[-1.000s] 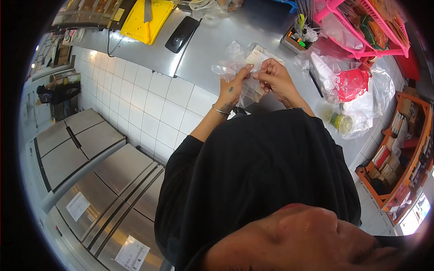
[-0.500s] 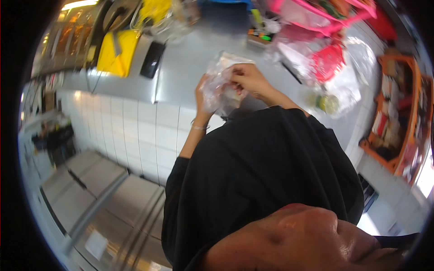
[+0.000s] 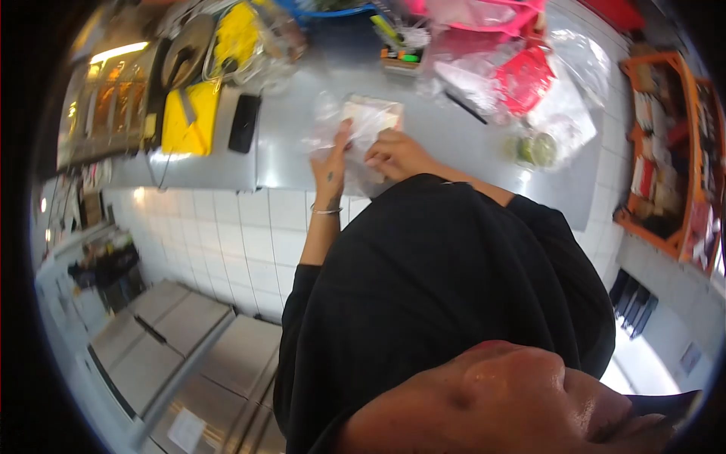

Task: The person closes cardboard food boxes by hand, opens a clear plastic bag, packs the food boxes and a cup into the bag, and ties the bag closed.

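A crinkled clear plastic bag (image 3: 363, 129) lies over the steel counter, with a pale, flat, squarish item (image 3: 389, 113) at its far end; I cannot make out what that is. My left hand (image 3: 330, 163) grips the bag's left side, thumb on top and the other fingers mostly hidden beneath. At the near right part of the bag, my right hand (image 3: 401, 155) has its fingers curled and pinched on the plastic.
Left on the steel counter (image 3: 287, 163) are a black phone (image 3: 243, 123) and a yellow board (image 3: 193, 125) with a knife (image 3: 186, 106). On the right lie a black stick-like item (image 3: 465, 107), a red bag (image 3: 524, 82) and round green items in plastic (image 3: 537, 149). A pink basket (image 3: 484, 26) stands behind.
My hands and the bag are lower and flatter over the counter than before. The left thumb now shows on top of the plastic. The whole view has shifted slightly.
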The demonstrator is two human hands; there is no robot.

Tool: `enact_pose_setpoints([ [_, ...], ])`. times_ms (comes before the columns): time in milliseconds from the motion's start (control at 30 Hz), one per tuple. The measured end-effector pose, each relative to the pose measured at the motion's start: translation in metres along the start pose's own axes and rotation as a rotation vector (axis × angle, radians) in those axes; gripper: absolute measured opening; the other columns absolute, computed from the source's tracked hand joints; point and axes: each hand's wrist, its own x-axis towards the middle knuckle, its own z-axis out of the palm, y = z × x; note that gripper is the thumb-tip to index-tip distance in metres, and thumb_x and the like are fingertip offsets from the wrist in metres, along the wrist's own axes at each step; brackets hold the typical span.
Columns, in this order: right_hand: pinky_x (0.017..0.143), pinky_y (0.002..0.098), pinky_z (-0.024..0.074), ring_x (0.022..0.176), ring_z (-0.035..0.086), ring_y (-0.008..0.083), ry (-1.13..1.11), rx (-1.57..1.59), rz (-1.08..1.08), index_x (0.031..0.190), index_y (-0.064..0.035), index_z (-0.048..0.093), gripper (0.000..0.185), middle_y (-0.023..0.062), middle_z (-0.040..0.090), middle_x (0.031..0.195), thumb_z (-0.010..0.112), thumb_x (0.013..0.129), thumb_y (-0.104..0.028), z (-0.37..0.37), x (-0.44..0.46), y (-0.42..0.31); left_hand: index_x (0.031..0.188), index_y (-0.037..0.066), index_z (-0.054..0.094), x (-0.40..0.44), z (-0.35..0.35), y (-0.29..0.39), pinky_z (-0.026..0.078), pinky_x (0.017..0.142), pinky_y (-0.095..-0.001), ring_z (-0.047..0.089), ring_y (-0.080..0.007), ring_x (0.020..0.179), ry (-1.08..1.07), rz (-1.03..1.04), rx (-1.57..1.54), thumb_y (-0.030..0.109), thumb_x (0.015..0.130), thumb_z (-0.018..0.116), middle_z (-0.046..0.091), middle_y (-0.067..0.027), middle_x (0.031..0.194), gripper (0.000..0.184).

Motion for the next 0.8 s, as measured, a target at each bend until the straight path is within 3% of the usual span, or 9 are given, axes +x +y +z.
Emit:
enact_pose_setpoints([
  [67, 0.071, 0.0340, 0.0462, 0.081, 0.056, 0.0236, 0.037, 0.116, 0.207, 0.105, -0.0067, 0.066, 0.030, 0.0083, 0.057, 0.092, 0.077, 0.083, -0.024, -0.016, 0.005, -0.022, 0.125, -0.001, 0.061, -0.002, -0.004, 0.006, 0.051, 0.086, -0.0297, 0.060, -0.0151, 0.109, -0.111, 0.058, -0.009, 0.008, 0.094, 0.062, 0.063, -0.0103, 0.122, 0.033],
  [133, 0.071, 0.0320, 0.0463, 0.082, 0.056, 0.0201, 0.119, 0.089, 0.156, 0.109, -0.0061, 0.066, 0.035, 0.0075, 0.058, 0.095, 0.079, 0.083, -0.025, -0.019, 0.019, -0.040, 0.137, -0.001, 0.052, -0.006, -0.010, -0.003, 0.048, 0.094, -0.0313, 0.057, -0.0166, 0.116, -0.240, 0.195, -0.134, 0.006, 0.095, 0.057, 0.058, -0.0116, 0.132, 0.043],
  [233, 0.073, 0.0307, 0.0459, 0.083, 0.056, 0.0172, 0.200, 0.167, 0.168, 0.109, -0.0038, 0.065, 0.034, 0.0064, 0.059, 0.100, 0.079, 0.084, -0.023, -0.016, 0.037, -0.060, 0.142, -0.001, 0.044, -0.018, -0.006, 0.029, 0.044, 0.101, -0.0342, 0.053, -0.0183, 0.121, -0.252, 0.123, -0.459, 0.005, 0.094, 0.053, 0.051, -0.0123, 0.138, 0.049],
  [367, 0.078, 0.0288, 0.0447, 0.085, 0.056, 0.0140, 0.185, 0.273, 0.092, 0.105, -0.0010, 0.064, 0.028, 0.0030, 0.061, 0.099, 0.077, 0.085, -0.016, -0.010, 0.054, -0.052, 0.127, 0.000, 0.056, -0.005, -0.014, 0.027, 0.048, 0.093, -0.0317, 0.060, -0.0156, 0.107, -0.077, -0.063, -0.473, 0.010, 0.094, 0.059, 0.062, -0.0088, 0.122, 0.036],
  [433, 0.079, 0.0278, 0.0440, 0.088, 0.056, 0.0124, 0.085, 0.527, 0.177, 0.103, -0.0008, 0.066, 0.024, 0.0016, 0.062, 0.098, 0.076, 0.085, -0.013, -0.014, 0.052, -0.049, 0.118, 0.000, 0.061, -0.002, -0.019, 0.027, 0.050, 0.087, -0.0303, 0.063, -0.0135, 0.099, -0.020, -0.130, -0.378, 0.014, 0.095, 0.061, 0.067, -0.0062, 0.109, 0.027],
  [567, 0.078, 0.0262, 0.0430, 0.085, 0.056, 0.0080, -0.023, 0.504, 0.169, 0.102, -0.0015, 0.067, 0.019, -0.0004, 0.064, 0.092, 0.073, 0.086, -0.010, -0.031, 0.043, -0.050, 0.103, 0.003, 0.065, 0.000, -0.024, 0.039, 0.051, 0.078, -0.0292, 0.065, -0.0113, 0.084, 0.203, -0.024, -0.028, 0.020, 0.099, 0.060, 0.068, -0.0025, 0.089, 0.019],
  [633, 0.078, 0.0252, 0.0432, 0.082, 0.056, 0.0072, 0.000, 0.659, 0.374, 0.101, -0.0009, 0.068, 0.017, 0.0001, 0.066, 0.091, 0.071, 0.087, -0.010, -0.041, 0.039, -0.068, 0.097, 0.004, 0.065, 0.001, -0.030, 0.037, 0.051, 0.077, -0.0301, 0.065, -0.0120, 0.081, 0.276, 0.051, 0.095, 0.025, 0.100, 0.059, 0.068, -0.0027, 0.085, 0.022],
  [733, 0.072, 0.0262, 0.0460, 0.078, 0.058, 0.0076, -0.004, 0.714, 0.441, 0.099, -0.0022, 0.070, 0.013, 0.0012, 0.069, 0.089, 0.067, 0.089, -0.011, -0.052, 0.036, -0.061, 0.100, 0.003, 0.063, -0.002, -0.033, 0.042, 0.050, 0.080, -0.0290, 0.065, -0.0133, 0.087, 0.170, -0.011, -0.430, 0.031, 0.101, 0.057, 0.068, -0.0047, 0.092, 0.029],
  [800, 0.068, 0.0288, 0.0475, 0.078, 0.061, 0.0096, 0.014, 0.625, 0.394, 0.097, -0.0023, 0.071, 0.013, 0.0013, 0.070, 0.089, 0.067, 0.088, -0.011, -0.057, 0.045, -0.088, 0.107, 0.001, 0.061, -0.004, -0.031, 0.042, 0.049, 0.084, -0.0284, 0.064, -0.0137, 0.092, 0.068, 0.004, -0.493, 0.032, 0.100, 0.058, 0.068, -0.0058, 0.098, 0.032],
])
